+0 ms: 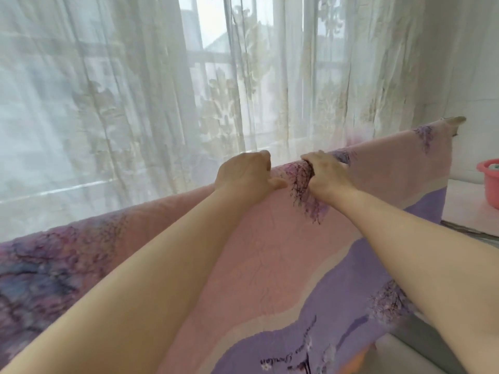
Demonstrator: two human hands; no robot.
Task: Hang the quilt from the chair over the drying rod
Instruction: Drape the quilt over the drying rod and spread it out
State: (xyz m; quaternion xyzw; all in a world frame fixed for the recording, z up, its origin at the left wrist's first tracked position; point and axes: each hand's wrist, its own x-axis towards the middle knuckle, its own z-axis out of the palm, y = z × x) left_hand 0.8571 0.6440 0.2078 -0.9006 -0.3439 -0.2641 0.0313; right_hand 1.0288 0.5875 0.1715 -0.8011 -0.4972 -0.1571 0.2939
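The quilt, pink with purple patches and dark flowery branch prints, hangs draped over a long straight line that runs from the lower left up to the right in front of the window; the rod itself is hidden under the cloth, so only the fold along the top shows where it lies. Both bare arms reach forward to that fold, near its middle. The left hand sits on the top edge with its fingers curled over to the far side and its thumb lying on the near face of the quilt, gripping the cloth. The right hand is just beside it, a small gap apart, with its fingers hooked over the top and a bunched ridge of printed cloth held in its grasp. The near side of the quilt falls down toward the person, with a line of script printed low on a purple patch. Behind it hangs a sheer white curtain with a leafy pattern. At the far right, a pink basin stands on a pale surface.
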